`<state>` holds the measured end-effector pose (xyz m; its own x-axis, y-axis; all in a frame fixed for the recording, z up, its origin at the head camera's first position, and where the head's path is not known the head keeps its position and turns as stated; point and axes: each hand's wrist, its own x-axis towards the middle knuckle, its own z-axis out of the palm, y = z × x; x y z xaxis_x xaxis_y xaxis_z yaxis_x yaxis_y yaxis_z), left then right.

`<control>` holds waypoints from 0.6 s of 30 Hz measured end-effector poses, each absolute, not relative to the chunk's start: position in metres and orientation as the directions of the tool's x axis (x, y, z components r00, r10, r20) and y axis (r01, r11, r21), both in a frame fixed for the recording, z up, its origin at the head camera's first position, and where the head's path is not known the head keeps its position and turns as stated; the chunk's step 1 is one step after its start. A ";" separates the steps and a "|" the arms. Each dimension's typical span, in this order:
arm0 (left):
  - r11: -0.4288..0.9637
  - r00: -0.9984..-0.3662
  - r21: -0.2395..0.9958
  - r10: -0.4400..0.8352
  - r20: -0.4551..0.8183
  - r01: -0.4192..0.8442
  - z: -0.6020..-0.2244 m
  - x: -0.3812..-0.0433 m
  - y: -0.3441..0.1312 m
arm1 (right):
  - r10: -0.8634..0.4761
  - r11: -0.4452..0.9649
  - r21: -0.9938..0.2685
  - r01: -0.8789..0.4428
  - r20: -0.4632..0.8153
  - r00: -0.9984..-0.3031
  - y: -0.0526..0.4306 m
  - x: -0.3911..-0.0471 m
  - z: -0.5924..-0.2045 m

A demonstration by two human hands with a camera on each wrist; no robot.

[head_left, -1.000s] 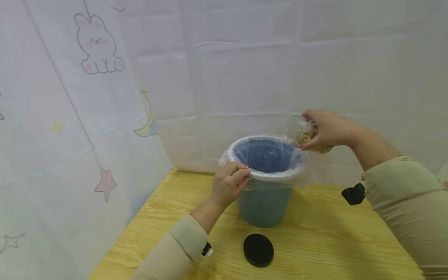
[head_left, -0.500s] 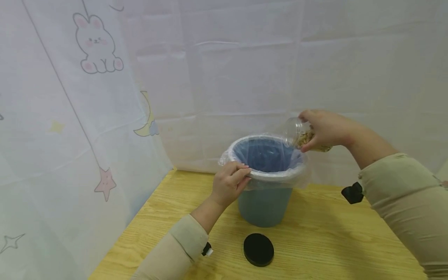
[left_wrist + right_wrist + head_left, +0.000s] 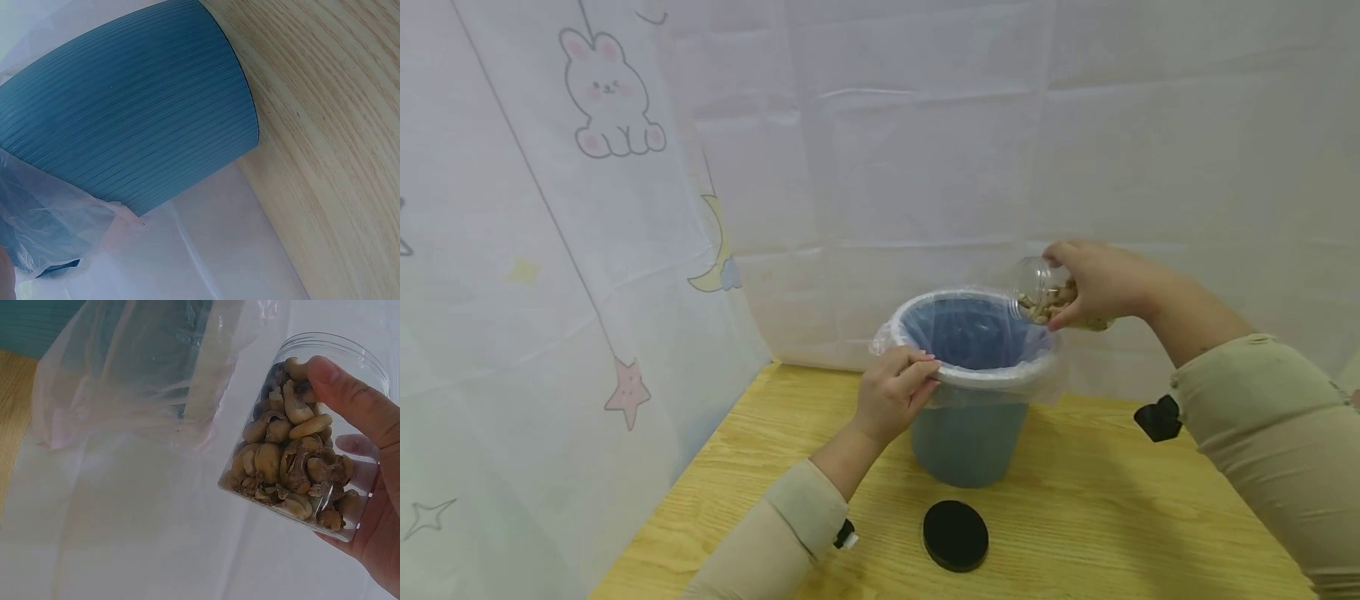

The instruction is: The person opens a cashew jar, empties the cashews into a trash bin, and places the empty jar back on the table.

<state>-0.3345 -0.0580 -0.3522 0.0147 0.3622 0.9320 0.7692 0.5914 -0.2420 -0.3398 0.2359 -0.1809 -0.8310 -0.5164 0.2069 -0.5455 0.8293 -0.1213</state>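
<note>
My right hand (image 3: pixel 1108 283) grips a clear plastic jar (image 3: pixel 1036 279), tilted on its side with its open mouth at the bin's right rim. Brown and tan mushroom-like pieces (image 3: pixel 287 450) fill much of the jar, and some lie near its mouth. A blue-grey trash bin (image 3: pixel 967 442), ribbed on the outside, stands upright on the table. Its clear liner bag (image 3: pixel 56 212) is folded over the rim and hangs down outside. My left hand (image 3: pixel 891 392) pinches the rim and liner at the bin's near left side. Only a sliver of that hand shows in the left wrist view.
A round black lid (image 3: pixel 955 536) lies flat on the wooden table (image 3: pixel 1075 525) in front of the bin. Pale printed cloth (image 3: pixel 887 167) hangs behind the bin and along the left side.
The jar has tipped slightly further, and the pieces in it have slid toward its mouth. My left hand keeps its hold on the rim; bin and lid stay put.
</note>
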 end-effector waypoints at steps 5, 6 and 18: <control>0.594 0.029 -0.251 0.358 0.933 0.764 -0.353 -0.336 -0.057 | -0.520 0.826 -0.130 -0.549 0.202 -0.830 0.236 -0.342 -0.182; 0.595 0.030 -0.252 0.357 0.934 0.764 -0.353 -0.336 -0.057 | -0.520 0.828 -0.118 -0.548 0.205 -0.829 0.236 -0.342 -0.182; 0.597 0.034 -0.255 0.356 0.934 0.761 -0.353 -0.336 -0.056 | -0.527 0.845 0.048 -0.532 0.237 -0.816 0.232 -0.342 -0.184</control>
<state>-0.3364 -0.0558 -0.3533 0.0340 0.3560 0.9339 0.7606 0.5969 -0.2553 -0.3419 0.2317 -0.1843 -0.8159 -0.5272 0.2372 -0.5323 0.8452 0.0478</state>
